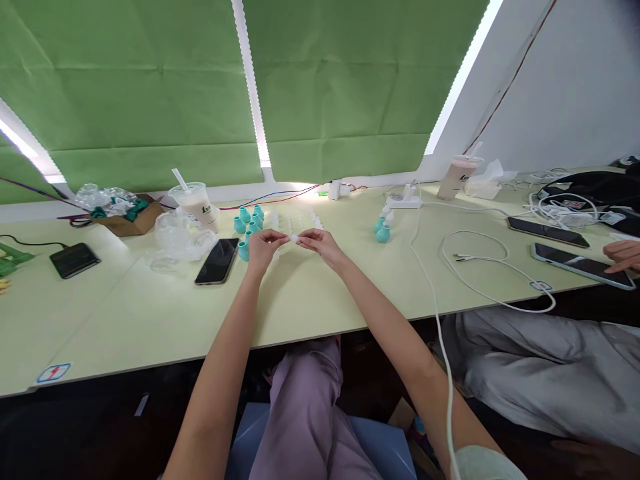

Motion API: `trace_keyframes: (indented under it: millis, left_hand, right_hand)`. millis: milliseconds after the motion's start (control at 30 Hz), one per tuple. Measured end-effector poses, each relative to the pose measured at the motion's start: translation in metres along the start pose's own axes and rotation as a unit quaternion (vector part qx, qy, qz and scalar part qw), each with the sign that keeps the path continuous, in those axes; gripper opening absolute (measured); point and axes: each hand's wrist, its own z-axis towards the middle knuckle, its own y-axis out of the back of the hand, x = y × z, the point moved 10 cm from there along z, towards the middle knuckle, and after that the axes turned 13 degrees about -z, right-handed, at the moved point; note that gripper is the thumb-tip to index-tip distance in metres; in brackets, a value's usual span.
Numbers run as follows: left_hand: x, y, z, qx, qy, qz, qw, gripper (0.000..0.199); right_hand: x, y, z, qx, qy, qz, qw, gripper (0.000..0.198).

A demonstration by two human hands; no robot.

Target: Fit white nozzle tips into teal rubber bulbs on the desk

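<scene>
Between my two hands, above the pale table, is a small white piece, too small to name more exactly. My left hand pinches it from one side, and my right hand pinches it from the other. Several turquoise bulb-shaped pieces with open tops stand beside and behind my left hand. Rows of small whitish translucent parts lie just beyond my fingers, partly hidden by them. Off to the right stand a few turquoise bulbs with white pieces at their tops.
A black phone, clear plastic bag, drink cup and cardboard box are on the left. A white cable crosses the table edge beside my right arm. Another person's hand touches a phone at far right.
</scene>
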Motion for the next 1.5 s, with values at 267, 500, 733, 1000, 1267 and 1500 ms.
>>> trace_keyframes:
  millis: [267,500,733,1000,1267,1500]
  left_hand:
    - [-0.003,-0.008,-0.003,0.03,-0.026,0.058,0.998,0.02]
    - [-0.012,-0.014,-0.005,0.037,-0.046,0.055,0.997,0.018]
    - [-0.024,-0.021,-0.005,0.066,-0.095,0.042,0.992,0.012]
    - [-0.031,-0.024,-0.006,0.084,-0.131,0.077,0.985,0.011]
    - [-0.036,-0.029,-0.008,0.105,-0.145,0.088,0.98,0.009]
    - [-0.036,-0.032,-0.007,0.11,-0.125,0.088,0.982,0.012]
  right_hand:
    - [0.003,-0.008,-0.004,0.043,-0.004,-0.068,0.997,0.038]
    - [-0.005,-0.001,0.0,0.032,-0.002,-0.108,0.994,0.032]
    - [-0.011,-0.005,0.003,0.06,-0.001,-0.087,0.994,0.032]
    - [-0.007,0.001,0.005,0.029,0.026,-0.093,0.995,0.033]
    - [-0.004,0.004,0.005,0.018,0.036,-0.089,0.995,0.032]
    - [0.001,0.005,0.003,0.013,0.038,-0.079,0.996,0.033]
